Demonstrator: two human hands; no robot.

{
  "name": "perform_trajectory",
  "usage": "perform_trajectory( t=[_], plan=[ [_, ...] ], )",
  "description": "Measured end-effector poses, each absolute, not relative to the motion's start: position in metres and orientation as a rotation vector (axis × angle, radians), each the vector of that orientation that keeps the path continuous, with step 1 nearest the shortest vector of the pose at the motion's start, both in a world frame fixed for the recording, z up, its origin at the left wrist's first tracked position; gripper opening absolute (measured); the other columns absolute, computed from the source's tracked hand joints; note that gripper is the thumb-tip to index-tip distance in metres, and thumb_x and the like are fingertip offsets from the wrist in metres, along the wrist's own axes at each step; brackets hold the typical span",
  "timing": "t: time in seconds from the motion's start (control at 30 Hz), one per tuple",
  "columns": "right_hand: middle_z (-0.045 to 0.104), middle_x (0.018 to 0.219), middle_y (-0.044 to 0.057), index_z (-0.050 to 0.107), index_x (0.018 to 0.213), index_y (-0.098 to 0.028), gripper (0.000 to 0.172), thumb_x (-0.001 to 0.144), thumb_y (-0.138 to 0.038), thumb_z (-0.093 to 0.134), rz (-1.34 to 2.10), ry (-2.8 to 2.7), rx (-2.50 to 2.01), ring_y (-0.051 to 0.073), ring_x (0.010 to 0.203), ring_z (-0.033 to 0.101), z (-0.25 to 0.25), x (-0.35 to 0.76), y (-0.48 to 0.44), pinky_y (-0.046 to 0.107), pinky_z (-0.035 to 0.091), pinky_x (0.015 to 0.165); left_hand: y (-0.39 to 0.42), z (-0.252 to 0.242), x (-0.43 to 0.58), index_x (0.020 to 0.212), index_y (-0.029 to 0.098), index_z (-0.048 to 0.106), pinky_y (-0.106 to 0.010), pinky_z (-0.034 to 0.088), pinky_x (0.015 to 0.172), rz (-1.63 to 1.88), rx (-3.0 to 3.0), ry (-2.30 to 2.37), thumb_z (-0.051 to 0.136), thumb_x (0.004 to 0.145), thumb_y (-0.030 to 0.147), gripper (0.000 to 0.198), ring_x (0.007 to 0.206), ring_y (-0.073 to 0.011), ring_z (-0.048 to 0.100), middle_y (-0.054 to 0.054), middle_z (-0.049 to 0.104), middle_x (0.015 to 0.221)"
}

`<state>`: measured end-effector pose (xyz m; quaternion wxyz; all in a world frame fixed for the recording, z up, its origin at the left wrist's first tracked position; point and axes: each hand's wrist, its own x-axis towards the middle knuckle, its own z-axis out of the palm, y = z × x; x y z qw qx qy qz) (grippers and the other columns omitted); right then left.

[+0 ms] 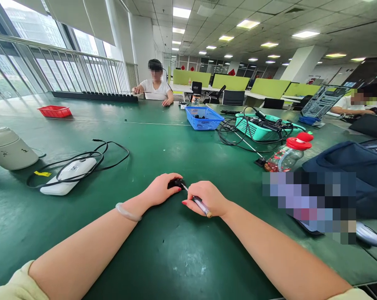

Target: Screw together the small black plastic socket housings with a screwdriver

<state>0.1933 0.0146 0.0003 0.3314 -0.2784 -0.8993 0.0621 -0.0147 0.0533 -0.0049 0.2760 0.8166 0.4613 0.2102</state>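
Note:
My left hand (161, 188) is closed around a small black part (176, 183), pinching it against the green table between thumb and fingers. Much of that part is hidden by the fingers, so its exact kind cannot be made out. In my right hand (208, 197) is a slim screwdriver (202, 206) with a clear, purplish handle and a tan end. Its thin metal shaft points up and left, and the tip meets the right side of the black part.
Left of my hands lies a white power bank (70, 176) with a looped black cable. Farther back are a red tray (54, 111), a blue basket (203, 118) and a cable-filled green basket (260, 132). A red-lidded bottle (288, 155) stands right. Across the table sits a person (157, 87).

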Motion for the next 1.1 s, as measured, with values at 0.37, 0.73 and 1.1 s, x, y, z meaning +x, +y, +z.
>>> perform_trajectory(
  t=[0.37,0.73,1.1],
  plan=[
    [0.054,0.054,-0.003,0.053,0.063,-0.02,0.026,0.086,-0.031,0.057,0.129,-2.284,-0.711,0.009,0.048,0.042,0.0013,0.1944,0.0139,0.023,0.033,0.052,0.0544,-0.0072,-0.0154,0.117,0.027,0.061,-0.039,0.05,0.1,0.581,2.174,1.224,0.059,0.082,0.035,0.037,0.11,-0.0237,0.062,-0.002,0.068,0.12],
    [0.057,0.056,-0.002,0.057,0.064,-0.019,0.028,0.088,-0.033,0.056,0.192,-2.25,-0.731,0.009,0.049,0.045,0.0019,0.1955,0.0145,0.023,0.036,0.053,0.0537,-0.0073,-0.0162,0.116,0.029,0.062,-0.039,0.05,0.099,0.596,2.139,1.232,0.059,0.081,0.036,0.036,0.108,-0.023,0.063,-0.001,0.068,0.117],
    [0.052,0.052,-0.002,0.057,0.061,-0.019,0.04,0.091,-0.045,0.05,0.564,-1.951,-0.9,0.009,0.048,0.044,0.0029,0.1984,0.0162,0.023,0.034,0.049,0.0468,-0.0028,-0.0168,0.117,0.029,0.062,-0.039,0.048,0.101,0.554,2.236,1.239,0.055,0.083,0.034,0.035,0.112,-0.0232,0.06,-0.001,0.067,0.121]
  ],
)
